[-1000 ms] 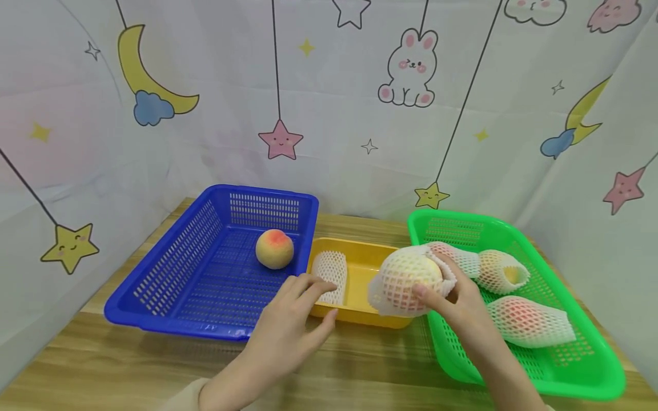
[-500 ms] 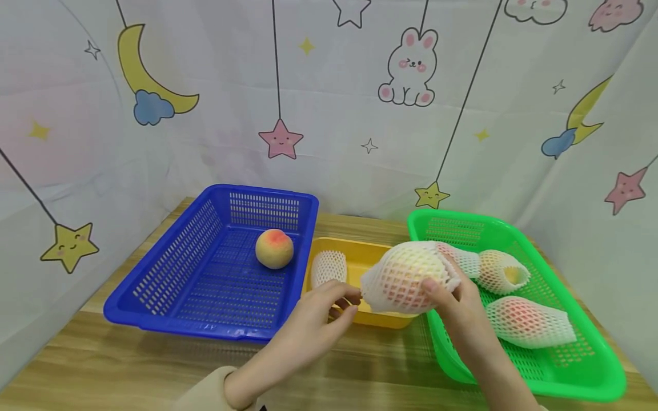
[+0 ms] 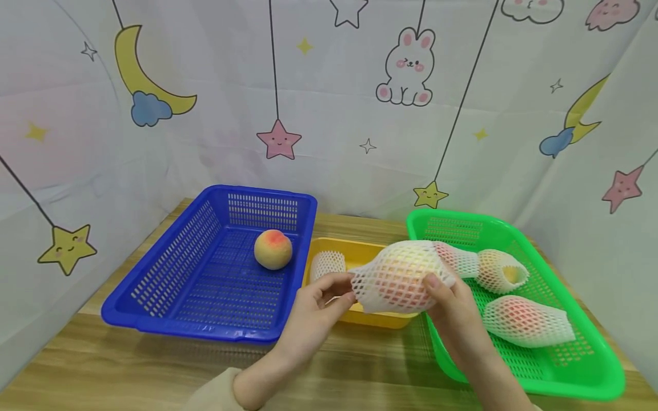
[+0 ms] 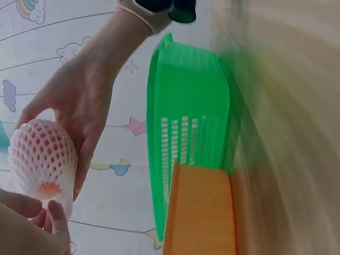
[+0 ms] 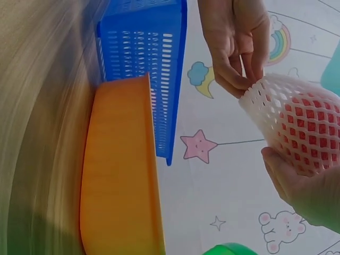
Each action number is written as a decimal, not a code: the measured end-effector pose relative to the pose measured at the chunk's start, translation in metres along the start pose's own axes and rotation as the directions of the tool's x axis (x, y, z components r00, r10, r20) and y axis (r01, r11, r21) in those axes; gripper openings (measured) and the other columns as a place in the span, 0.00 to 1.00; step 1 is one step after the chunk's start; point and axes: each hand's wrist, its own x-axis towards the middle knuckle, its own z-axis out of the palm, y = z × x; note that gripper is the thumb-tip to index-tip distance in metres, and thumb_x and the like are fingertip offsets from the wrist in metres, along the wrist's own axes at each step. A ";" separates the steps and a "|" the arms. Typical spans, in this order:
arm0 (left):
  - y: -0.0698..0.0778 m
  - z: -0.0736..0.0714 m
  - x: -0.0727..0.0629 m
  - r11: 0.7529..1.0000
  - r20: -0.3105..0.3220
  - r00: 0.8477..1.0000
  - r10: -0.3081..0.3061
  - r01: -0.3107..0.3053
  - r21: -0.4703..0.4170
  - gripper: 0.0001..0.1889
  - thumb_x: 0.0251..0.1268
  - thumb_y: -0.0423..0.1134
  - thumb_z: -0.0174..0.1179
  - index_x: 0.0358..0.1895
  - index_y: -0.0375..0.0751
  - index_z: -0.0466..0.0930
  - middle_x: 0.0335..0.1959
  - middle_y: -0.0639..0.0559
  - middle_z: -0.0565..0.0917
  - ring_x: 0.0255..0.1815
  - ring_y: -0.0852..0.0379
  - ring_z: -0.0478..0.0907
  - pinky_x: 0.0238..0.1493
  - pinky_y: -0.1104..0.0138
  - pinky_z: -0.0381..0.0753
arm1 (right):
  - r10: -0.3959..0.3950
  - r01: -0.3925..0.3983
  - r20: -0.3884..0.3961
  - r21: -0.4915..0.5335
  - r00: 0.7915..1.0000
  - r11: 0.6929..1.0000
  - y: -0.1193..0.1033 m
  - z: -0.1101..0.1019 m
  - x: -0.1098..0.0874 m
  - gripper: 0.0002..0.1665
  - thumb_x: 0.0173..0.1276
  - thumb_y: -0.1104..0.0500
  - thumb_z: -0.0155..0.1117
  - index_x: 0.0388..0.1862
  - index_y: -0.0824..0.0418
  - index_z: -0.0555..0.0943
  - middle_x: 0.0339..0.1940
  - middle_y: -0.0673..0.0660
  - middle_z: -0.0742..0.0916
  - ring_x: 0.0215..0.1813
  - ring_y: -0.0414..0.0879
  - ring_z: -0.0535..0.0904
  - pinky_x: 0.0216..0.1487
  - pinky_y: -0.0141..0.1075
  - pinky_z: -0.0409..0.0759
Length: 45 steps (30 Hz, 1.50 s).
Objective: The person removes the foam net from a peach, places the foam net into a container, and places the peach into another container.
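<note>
A peach (image 3: 406, 279) in a white foam net sleeve is held up over the front of the yellow tray (image 3: 382, 321). My right hand (image 3: 454, 311) grips it from the right, thumb across the netting. With thumb and fingers, my left hand (image 3: 313, 314) pinches the loose left end of the foam net (image 3: 366, 285). In the right wrist view, red skin shows through the mesh of the peach (image 5: 313, 130), and the left hand (image 5: 239, 48) holds the sleeve's edge. The left wrist view shows the right hand (image 4: 79, 101) cupping the fruit from beyond.
A blue basket (image 3: 154, 328) at left holds one bare peach (image 3: 273, 249). Inside the yellow tray lies an emptied foam net (image 3: 328, 264). The green basket (image 3: 591, 391) at right contains several netted peaches, one being a netted peach (image 3: 526, 321) near its front. A patterned curtain hangs behind.
My left hand has moved right from beside the blue basket and now pinches the sleeve's left end. The right hand has tilted the netted peach so that this end points left.
</note>
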 end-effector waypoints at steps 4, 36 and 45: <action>-0.002 0.002 -0.001 0.996 -0.035 0.999 -0.041 0.038 -0.084 0.18 0.62 0.27 0.57 0.56 0.28 0.76 0.52 0.34 0.81 0.48 0.64 0.80 0.49 0.75 0.78 | -0.001 0.001 0.011 0.022 1.000 1.000 0.002 0.003 0.001 0.23 0.77 0.55 0.40 0.66 0.63 0.63 0.57 0.57 0.74 0.57 0.44 0.72 0.61 0.31 0.72; -0.012 0.001 0.002 0.997 0.141 0.990 0.015 -0.005 -0.077 0.34 0.52 0.23 0.60 0.66 0.30 0.63 0.57 0.28 0.74 0.53 0.50 0.79 0.51 0.71 0.80 | 0.027 -0.020 -0.110 0.062 0.994 0.998 0.008 0.017 0.000 0.18 0.76 0.62 0.47 0.62 0.61 0.71 0.51 0.53 0.78 0.49 0.39 0.78 0.50 0.32 0.81; -0.012 0.001 0.003 0.998 0.134 0.990 0.045 -0.040 -0.043 0.36 0.47 0.21 0.61 0.66 0.32 0.63 0.59 0.32 0.74 0.56 0.55 0.75 0.56 0.71 0.77 | -0.018 0.025 -0.116 0.058 0.993 0.998 0.010 0.018 -0.001 0.15 0.73 0.67 0.49 0.56 0.62 0.76 0.48 0.51 0.81 0.48 0.40 0.79 0.48 0.31 0.81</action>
